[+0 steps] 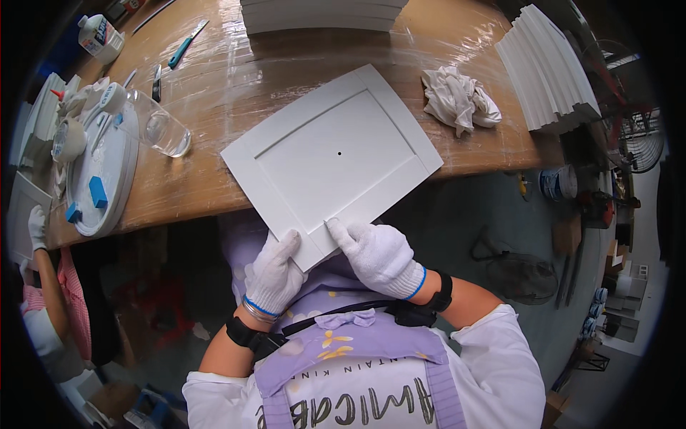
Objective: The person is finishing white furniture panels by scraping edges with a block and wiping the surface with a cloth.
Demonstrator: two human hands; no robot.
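Observation:
A white framed panel [321,154] with a recessed middle and a small dark dot lies tilted over the table's front edge, its near corner toward me. My left hand [275,270], in a white knit glove, is closed on that near corner with the thumb on top. My right hand [382,256], gloved the same way, is curled over the near right edge. One fingertip presses on the panel's frame close to the inner groove. Its other fingers are bent, and whatever they may hold is hidden.
The brown table [207,107] is wrapped in clear film. A crumpled white cloth [461,100] lies right, near stacked panels [547,71]. Left are a clear cup [163,129], a tray [118,179] with blue blocks, a teal knife [187,46] and a bottle [100,37]. Another person's gloved hand [37,227] is far left.

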